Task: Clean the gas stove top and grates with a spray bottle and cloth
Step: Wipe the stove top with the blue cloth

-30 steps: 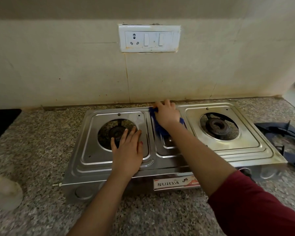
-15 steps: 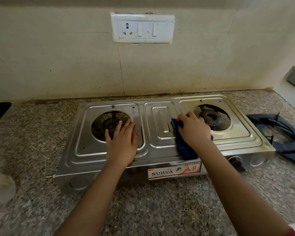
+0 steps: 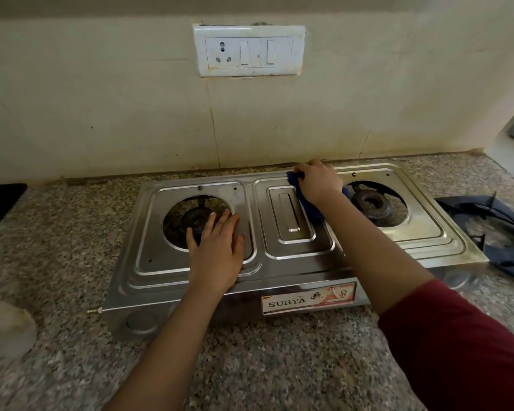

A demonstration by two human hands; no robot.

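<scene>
1. the desk (image 3: pixel 279 366) carries the stove top (image 3: pixel 294 264), whose long axis runs left to right across the person.
2. the grates (image 3: pixel 493 232) lie off the stove on the desk, just beside its right end, nearer the right arm.
3. the left hand (image 3: pixel 217 250) lies flat, fingers straight, on the near rim of the left burner opening.
4. the right hand (image 3: pixel 318 182) is at the far edge, between the middle panel and the right burner, bunching the cloth (image 3: pixel 309 207).
5. the cloth trails toward the person, so a pull toward the front edge looks likely next.
</scene>
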